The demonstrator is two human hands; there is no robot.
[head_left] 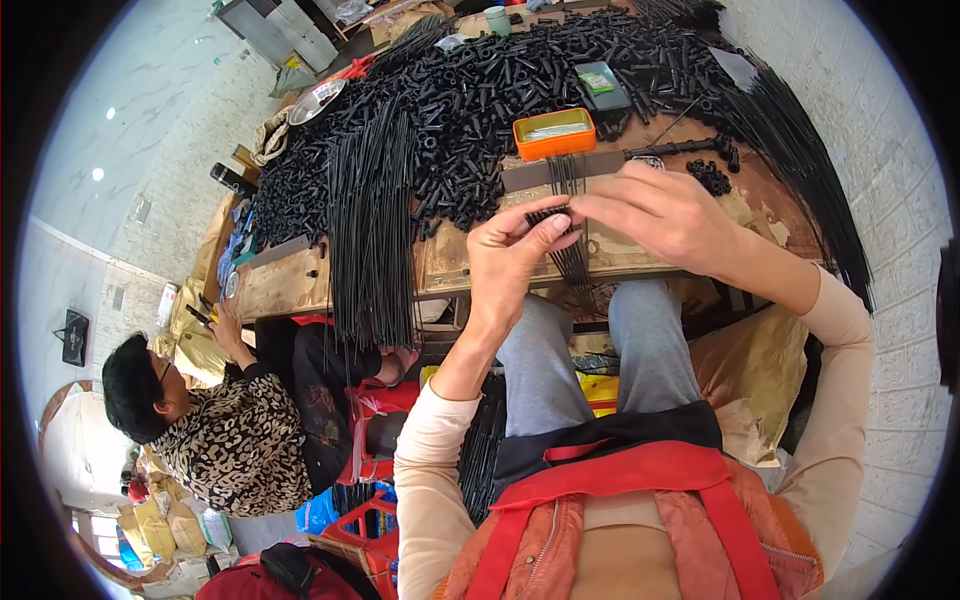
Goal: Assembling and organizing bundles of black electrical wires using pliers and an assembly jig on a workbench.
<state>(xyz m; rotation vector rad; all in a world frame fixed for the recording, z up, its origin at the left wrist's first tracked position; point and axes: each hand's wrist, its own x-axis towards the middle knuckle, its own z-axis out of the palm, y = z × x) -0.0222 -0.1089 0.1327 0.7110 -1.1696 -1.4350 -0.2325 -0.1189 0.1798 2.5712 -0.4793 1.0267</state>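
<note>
Left grip (pixel 505 258) curled, thumb (pixel 547 236) on top; right grip (pixel 670 220) beside it, wrist bent, forearm (pixel 775 272) slanting inward

Thin black rods (pixel 570 264) run in a loose bundle past the left fingers (pixel 548 234), showing above and below them; a compact, dark, ridged cluster (pixel 544 214) sits pinched within those fingers.

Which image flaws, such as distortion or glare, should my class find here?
Head view: straight lines bow near the rim, as on the right wall; black corners surround the round image; two bright spots glare on the glossy left wall; heaped black tubes partly merge, dark on dark; the left hand looks fairly sharp.
</note>
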